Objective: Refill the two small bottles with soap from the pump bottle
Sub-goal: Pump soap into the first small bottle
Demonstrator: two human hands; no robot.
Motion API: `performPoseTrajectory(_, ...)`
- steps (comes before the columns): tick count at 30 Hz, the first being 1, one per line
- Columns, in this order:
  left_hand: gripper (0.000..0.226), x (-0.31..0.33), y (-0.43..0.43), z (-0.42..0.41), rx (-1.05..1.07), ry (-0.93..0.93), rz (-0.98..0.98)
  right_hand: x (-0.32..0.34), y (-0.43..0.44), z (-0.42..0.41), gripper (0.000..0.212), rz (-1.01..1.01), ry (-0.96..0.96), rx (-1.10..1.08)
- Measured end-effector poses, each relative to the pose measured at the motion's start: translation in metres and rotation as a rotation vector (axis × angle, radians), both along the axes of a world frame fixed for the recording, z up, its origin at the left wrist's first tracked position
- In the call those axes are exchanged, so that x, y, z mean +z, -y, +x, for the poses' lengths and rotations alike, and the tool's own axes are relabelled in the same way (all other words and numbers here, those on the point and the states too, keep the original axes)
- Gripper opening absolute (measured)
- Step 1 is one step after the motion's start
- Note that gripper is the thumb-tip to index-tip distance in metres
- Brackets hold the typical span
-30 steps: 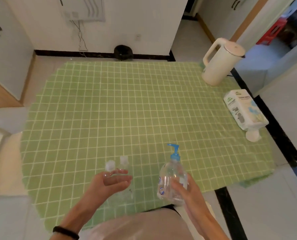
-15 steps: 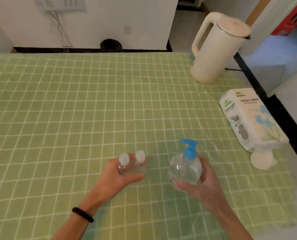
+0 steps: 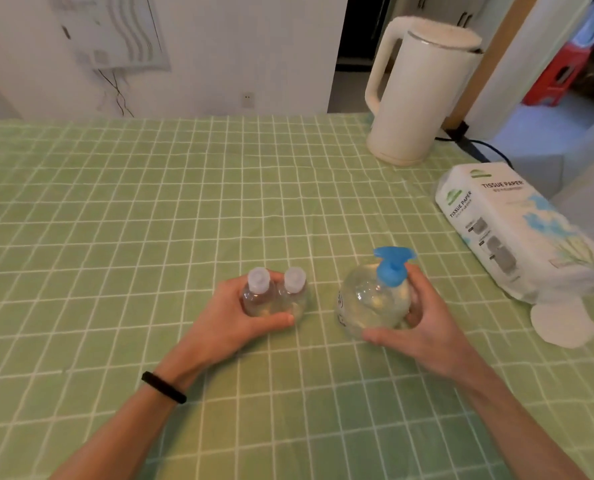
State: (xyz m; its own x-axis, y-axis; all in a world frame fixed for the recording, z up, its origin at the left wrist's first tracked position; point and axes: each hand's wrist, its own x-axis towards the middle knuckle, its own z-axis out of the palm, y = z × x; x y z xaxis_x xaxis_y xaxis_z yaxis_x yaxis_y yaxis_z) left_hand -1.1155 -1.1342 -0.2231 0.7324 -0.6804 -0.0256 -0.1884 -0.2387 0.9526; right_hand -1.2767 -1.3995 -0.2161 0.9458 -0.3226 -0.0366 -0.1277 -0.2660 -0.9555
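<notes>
Two small clear bottles with white caps stand side by side on the green checked tablecloth (image 3: 150, 237): the left small bottle (image 3: 258, 292) and the right small bottle (image 3: 293, 292). My left hand (image 3: 226, 323) wraps around both from the near left, thumb in front. Just to their right stands the clear pump bottle (image 3: 371, 303) with a blue pump head (image 3: 392, 265). My right hand (image 3: 427, 323) grips that bottle from its right and near side. Both caps are on.
A cream electric kettle (image 3: 416, 95) stands at the back right with its cord running off the edge. A white tissue paper pack (image 3: 510, 233) lies along the right edge, one tissue (image 3: 562, 323) sticking out at its near end.
Both hands have carried the bottles forward from the near table edge and set them down on the cloth. The view has moved closer in over the table.
</notes>
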Motion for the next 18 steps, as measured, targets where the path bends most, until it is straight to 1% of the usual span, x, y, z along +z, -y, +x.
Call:
performPoseTrajectory(4,0.054,0.000,-0.001,-0.004,-0.031,0.074,-0.028,-0.009,0.002,0.002,0.098,-0.018,0.088,0.040)
performPoseTrajectory(6,0.063,0.002,-0.001,-0.006,-0.035,0.096,-0.031,-0.012,0.003,0.002,0.099,-0.019,0.105,0.066)
performPoseTrajectory(8,0.072,0.006,-0.004,-0.008,-0.023,0.080,-0.008,-0.009,0.002,-0.001,0.099,-0.041,0.083,0.112)
performPoseTrajectory(10,0.073,0.009,-0.009,-0.013,-0.020,0.066,0.024,-0.003,0.001,-0.008,0.105,-0.058,0.062,0.126)
performPoseTrajectory(12,0.076,0.013,-0.015,-0.020,-0.006,0.057,0.033,0.006,-0.001,-0.017,0.119,-0.072,0.034,0.041)
performPoseTrajectory(13,0.078,0.015,-0.019,-0.026,0.020,0.051,0.020,0.011,-0.003,-0.025,0.121,-0.091,0.028,-0.024)
performPoseTrajectory(14,0.080,0.017,-0.024,-0.032,0.057,0.045,-0.006,0.016,-0.006,-0.034,0.114,-0.109,0.041,-0.095)
performPoseTrajectory(15,0.080,0.019,-0.030,-0.039,0.100,0.044,-0.041,0.020,-0.011,-0.045,0.100,-0.120,0.075,-0.166)
performPoseTrajectory(16,0.075,0.021,-0.037,-0.048,0.141,0.055,-0.076,0.024,-0.017,-0.056,0.080,-0.119,0.128,-0.231)
performPoseTrajectory(18,0.053,0.023,-0.046,-0.066,0.209,0.108,-0.124,0.029,-0.028,-0.072,0.036,-0.131,0.224,-0.317)
